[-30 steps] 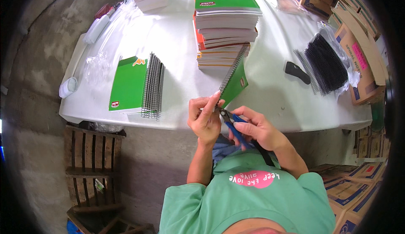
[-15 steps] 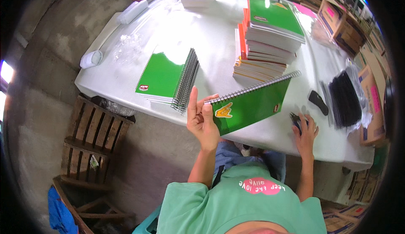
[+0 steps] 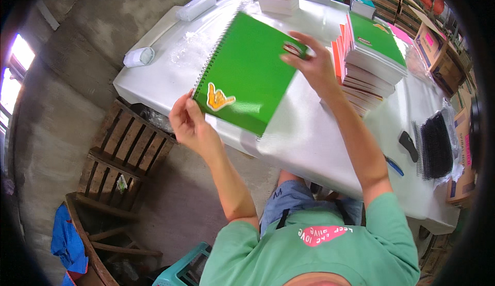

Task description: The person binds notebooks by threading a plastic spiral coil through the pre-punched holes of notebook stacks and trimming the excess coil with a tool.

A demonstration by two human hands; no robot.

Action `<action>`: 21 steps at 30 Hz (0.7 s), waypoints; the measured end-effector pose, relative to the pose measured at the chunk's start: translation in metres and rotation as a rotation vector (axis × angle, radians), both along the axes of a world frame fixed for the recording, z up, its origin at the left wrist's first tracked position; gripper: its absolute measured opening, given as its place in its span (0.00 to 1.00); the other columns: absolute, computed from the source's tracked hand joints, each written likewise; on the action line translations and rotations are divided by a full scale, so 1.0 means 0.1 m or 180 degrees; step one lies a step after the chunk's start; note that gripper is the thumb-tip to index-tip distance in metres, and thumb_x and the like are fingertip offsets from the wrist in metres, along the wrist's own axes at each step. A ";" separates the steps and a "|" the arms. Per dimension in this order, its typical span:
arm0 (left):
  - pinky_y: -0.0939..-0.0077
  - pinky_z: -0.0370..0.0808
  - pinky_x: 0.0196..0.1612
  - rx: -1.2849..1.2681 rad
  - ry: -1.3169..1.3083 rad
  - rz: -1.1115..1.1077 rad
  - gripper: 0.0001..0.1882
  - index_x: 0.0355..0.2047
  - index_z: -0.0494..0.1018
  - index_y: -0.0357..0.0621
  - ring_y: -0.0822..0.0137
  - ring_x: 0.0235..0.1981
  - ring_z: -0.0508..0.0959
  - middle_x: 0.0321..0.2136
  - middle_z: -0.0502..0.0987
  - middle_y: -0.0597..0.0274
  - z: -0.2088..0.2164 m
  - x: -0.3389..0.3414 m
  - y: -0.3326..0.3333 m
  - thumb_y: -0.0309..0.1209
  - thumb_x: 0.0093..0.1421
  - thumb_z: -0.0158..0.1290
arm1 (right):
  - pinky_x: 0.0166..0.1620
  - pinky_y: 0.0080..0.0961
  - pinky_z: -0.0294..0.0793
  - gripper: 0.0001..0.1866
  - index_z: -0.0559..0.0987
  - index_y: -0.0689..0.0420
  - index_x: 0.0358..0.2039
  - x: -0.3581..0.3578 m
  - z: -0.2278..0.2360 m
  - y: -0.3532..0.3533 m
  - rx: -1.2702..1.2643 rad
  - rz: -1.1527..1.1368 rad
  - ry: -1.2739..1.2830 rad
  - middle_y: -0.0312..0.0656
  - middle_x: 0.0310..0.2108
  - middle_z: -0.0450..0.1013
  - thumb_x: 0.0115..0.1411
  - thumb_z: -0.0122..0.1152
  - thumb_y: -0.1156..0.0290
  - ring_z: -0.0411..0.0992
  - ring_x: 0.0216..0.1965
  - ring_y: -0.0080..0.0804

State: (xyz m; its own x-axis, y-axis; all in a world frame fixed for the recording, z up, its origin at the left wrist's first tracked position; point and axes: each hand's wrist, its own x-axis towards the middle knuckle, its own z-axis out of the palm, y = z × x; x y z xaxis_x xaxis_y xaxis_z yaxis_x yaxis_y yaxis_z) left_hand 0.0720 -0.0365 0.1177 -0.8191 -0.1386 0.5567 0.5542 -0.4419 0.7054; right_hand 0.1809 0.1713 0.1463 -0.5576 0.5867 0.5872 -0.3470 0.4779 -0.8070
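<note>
Green and spiral-bound, a notebook (image 3: 247,74) is held above the white surface (image 3: 319,144), the left hand (image 3: 193,123) pinching its spine's near end, the right hand (image 3: 313,64) clamped on the opposite corner.

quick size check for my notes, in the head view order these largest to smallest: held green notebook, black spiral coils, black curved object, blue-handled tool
1. Green notebook, held nearer the camera
2. Black spiral coils, as one bundle
3. Unsure: black curved object and blue-handled tool, partly hidden by the forearm
</note>
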 end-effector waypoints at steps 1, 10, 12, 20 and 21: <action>0.80 0.72 0.43 -0.0109 -0.0174 0.0002 0.07 0.40 0.70 0.34 0.71 0.38 0.74 0.37 0.75 0.56 -0.05 -0.14 0.05 0.24 0.63 0.47 | 0.44 0.21 0.73 0.24 0.75 0.60 0.47 -0.25 -0.02 0.14 0.0166 -0.0092 -0.0192 0.43 0.40 0.75 0.48 0.69 0.71 0.74 0.39 0.26; 0.74 0.69 0.44 -0.0774 -0.0825 -0.0320 0.20 0.45 0.71 0.34 0.67 0.38 0.73 0.40 0.73 0.56 -0.80 -0.71 0.17 0.40 0.67 0.40 | 0.49 0.26 0.68 0.23 0.78 0.57 0.42 -0.99 -0.88 0.45 0.1231 -0.1051 -0.1520 0.49 0.38 0.76 0.54 0.56 0.51 0.72 0.42 0.40; 0.73 0.69 0.44 -0.0232 -0.1173 -0.0736 0.23 0.44 0.69 0.33 0.67 0.39 0.73 0.38 0.73 0.55 -0.81 -0.67 0.25 0.43 0.68 0.36 | 0.49 0.26 0.67 0.22 0.79 0.58 0.40 -1.03 -0.94 0.41 0.0295 -0.0864 -0.1070 0.48 0.38 0.76 0.56 0.54 0.52 0.72 0.42 0.38; 0.70 0.73 0.40 -0.0089 -0.1367 -0.0651 0.23 0.38 0.70 0.31 0.64 0.35 0.74 0.34 0.72 0.54 -0.82 -0.78 0.60 0.42 0.68 0.34 | 0.43 0.26 0.70 0.16 0.80 0.61 0.34 -1.15 -1.17 0.43 -0.1398 -0.0913 -0.0066 0.47 0.34 0.77 0.59 0.53 0.62 0.74 0.37 0.35; 0.69 0.72 0.42 -0.0170 -0.1330 -0.0631 0.23 0.39 0.70 0.32 0.64 0.36 0.74 0.35 0.72 0.54 -0.88 -0.83 0.60 0.42 0.68 0.34 | 0.44 0.26 0.70 0.15 0.80 0.61 0.35 -1.18 -1.22 0.45 -0.1353 -0.0911 -0.0050 0.47 0.34 0.76 0.58 0.54 0.62 0.73 0.37 0.36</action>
State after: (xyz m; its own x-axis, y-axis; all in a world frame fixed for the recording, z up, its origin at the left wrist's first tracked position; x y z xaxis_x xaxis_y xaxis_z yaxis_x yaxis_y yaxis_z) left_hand -0.0108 0.0231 0.0296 -0.9825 0.0632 0.1754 0.1262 -0.4676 0.8749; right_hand 0.0627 0.2164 0.0244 -0.3464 0.9024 0.2564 -0.2366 0.1804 -0.9547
